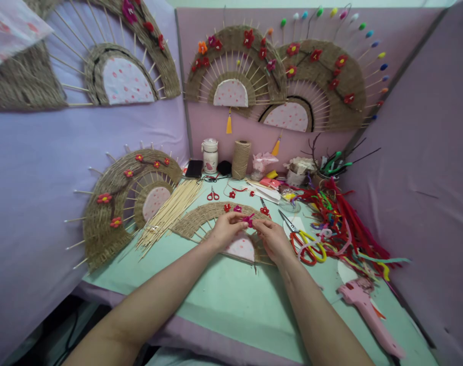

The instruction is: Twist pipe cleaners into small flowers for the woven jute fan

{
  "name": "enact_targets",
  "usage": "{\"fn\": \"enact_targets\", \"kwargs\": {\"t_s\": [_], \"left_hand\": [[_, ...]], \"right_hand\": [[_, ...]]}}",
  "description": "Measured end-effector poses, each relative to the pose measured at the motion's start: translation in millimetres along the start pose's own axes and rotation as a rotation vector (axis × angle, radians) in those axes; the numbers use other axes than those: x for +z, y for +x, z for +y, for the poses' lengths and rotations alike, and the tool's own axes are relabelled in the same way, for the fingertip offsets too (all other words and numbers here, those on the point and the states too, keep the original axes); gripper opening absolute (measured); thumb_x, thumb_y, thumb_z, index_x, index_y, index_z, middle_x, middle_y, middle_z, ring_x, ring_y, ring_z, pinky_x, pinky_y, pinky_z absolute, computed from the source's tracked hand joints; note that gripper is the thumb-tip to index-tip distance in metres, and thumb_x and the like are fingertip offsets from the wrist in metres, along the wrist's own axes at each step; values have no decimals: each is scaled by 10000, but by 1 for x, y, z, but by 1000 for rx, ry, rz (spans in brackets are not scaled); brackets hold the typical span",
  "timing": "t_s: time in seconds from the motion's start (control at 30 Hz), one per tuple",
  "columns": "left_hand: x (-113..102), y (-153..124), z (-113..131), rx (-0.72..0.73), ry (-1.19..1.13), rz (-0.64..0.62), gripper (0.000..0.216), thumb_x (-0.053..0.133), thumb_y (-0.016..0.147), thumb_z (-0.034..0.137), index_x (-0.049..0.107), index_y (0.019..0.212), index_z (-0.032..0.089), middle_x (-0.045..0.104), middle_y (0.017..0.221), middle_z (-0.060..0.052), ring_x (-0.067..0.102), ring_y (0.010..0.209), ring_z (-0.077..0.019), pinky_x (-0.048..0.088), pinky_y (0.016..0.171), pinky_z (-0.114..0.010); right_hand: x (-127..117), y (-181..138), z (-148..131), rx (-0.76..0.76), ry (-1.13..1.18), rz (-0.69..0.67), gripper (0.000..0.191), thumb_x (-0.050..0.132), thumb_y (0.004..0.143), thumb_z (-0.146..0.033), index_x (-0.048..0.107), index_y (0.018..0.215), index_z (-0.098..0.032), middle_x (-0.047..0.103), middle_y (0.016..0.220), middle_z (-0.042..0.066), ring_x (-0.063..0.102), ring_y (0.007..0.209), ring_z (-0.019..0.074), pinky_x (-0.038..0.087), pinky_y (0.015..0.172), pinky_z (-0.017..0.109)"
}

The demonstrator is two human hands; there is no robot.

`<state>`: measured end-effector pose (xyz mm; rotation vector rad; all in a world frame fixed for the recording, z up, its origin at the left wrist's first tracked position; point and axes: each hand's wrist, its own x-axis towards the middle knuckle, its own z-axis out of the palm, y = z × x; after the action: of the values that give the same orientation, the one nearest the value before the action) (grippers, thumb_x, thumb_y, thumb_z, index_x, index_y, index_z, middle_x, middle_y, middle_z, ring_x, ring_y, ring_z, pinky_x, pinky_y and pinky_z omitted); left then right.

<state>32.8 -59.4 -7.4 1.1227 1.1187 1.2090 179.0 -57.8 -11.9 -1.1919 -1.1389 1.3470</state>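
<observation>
Both hands meet over a twine-wrapped fan (212,211) that lies on the table. Between their fingertips is a small magenta flower (249,220), which looks made of fuzzy pipe cleaner. My left hand (228,230) pinches its left side, and my right hand (271,236) pinches it from the right. The fan has thin wooden ribs and a spotted half-round cloth patch (242,248), partly covered by the hands. Along its upper band sit a red flower (227,207), a magenta flower (237,208) and another red flower (264,210).
Right of the fan lie yellow-handled scissors (311,246), tangled pipe cleaners (340,218) and a pink glue gun (372,315). A bundle of thin sticks (170,213) and a finished fan (113,203) are at left. Small red scissors (212,194), a twine spool (241,159) and a white bottle (210,156) stand behind.
</observation>
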Motion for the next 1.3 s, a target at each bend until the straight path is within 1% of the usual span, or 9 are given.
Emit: {"fn": "enact_targets", "kwargs": {"t_s": [0.1,0.17,0.27,0.33,0.47,0.67,0.83,1.0,1.3], "left_hand": [[0,2,-6,-24,-107,23,276,730,606,274,662,822,116,671,704,-45,576,574,-104,465,550,-227],[-1,3,-7,-37,-92,43,287,733,595,308,660,797,119,660,689,-37,550,537,-93,450,515,-223],[-2,3,-5,-48,-14,58,285,727,589,302,663,802,124,662,695,-38,549,535,-96,435,501,-219],[-2,1,-2,-13,43,43,254,706,610,281,664,804,123,669,699,-44,573,575,-110,436,525,-219],[0,-4,2,68,156,9,188,675,640,256,660,769,121,671,697,-47,604,644,-134,455,599,-236],[3,-7,5,57,55,11,237,698,618,254,627,807,130,668,720,-37,608,656,-135,468,625,-247],[2,-6,5,101,129,75,167,669,631,249,640,745,131,662,684,-27,600,656,-138,468,643,-254],[0,-7,7,169,235,80,124,652,635,229,653,713,132,666,671,-23,595,639,-137,464,633,-250],[4,-10,10,138,226,41,122,661,638,226,669,710,127,671,656,-30,594,619,-137,449,607,-244]], "right_hand": [[-1,3,4,-9,-35,2,286,683,618,-443,687,717,-175,674,701,33,503,536,131,358,499,253],[-2,4,6,-59,-64,16,334,634,669,-489,696,777,-180,694,792,51,560,612,159,389,530,262],[-3,5,5,-179,-144,53,367,575,729,-515,691,837,-183,697,876,66,602,778,204,439,640,288],[-2,3,3,-243,-226,47,337,592,729,-490,683,832,-182,694,859,66,600,796,210,445,690,303],[0,0,-2,-328,-326,28,248,631,709,-419,672,767,-182,681,782,55,586,715,190,440,685,301],[3,-5,-4,-417,-302,65,219,595,748,-395,673,751,-190,663,779,53,585,757,192,443,709,302],[5,-7,-4,-434,-354,66,170,597,748,-345,669,734,-191,661,765,49,580,724,181,435,666,288],[1,-3,0,-421,-374,25,198,592,744,-365,679,742,-186,664,764,53,578,743,188,438,693,298],[-3,-4,-9,-179,-186,-57,191,633,687,-370,671,702,-183,665,712,23,565,681,165,403,647,276]]}}
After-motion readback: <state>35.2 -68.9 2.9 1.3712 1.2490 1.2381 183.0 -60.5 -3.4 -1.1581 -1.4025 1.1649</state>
